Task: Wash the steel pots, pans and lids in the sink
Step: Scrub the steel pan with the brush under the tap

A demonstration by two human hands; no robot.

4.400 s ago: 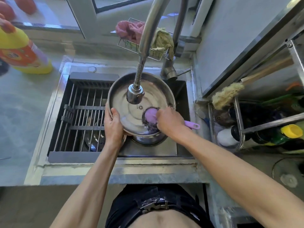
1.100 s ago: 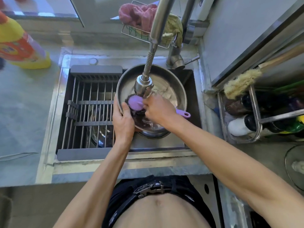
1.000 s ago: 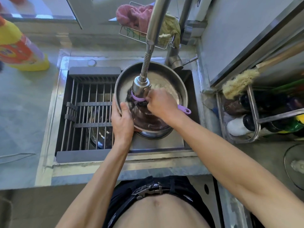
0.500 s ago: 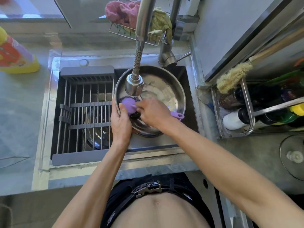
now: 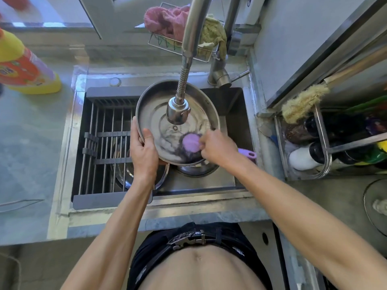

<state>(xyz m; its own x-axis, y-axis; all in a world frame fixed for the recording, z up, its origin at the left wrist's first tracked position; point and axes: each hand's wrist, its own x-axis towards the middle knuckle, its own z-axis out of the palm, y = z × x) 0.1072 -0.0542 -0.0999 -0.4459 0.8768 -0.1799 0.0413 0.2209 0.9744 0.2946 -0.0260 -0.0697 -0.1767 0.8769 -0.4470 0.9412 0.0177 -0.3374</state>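
Held tilted over the sink [image 5: 234, 185], under the tap [image 5: 178, 114]: steel lid [image 5: 167, 105], left hand [image 5: 144, 151] gripping its near-left rim, right hand [image 5: 217, 146] curled round a purple scrubber [image 5: 189, 142] pressed on its inside. Probably light, stiff, slippery when wet; best gripped firmly at the rim.
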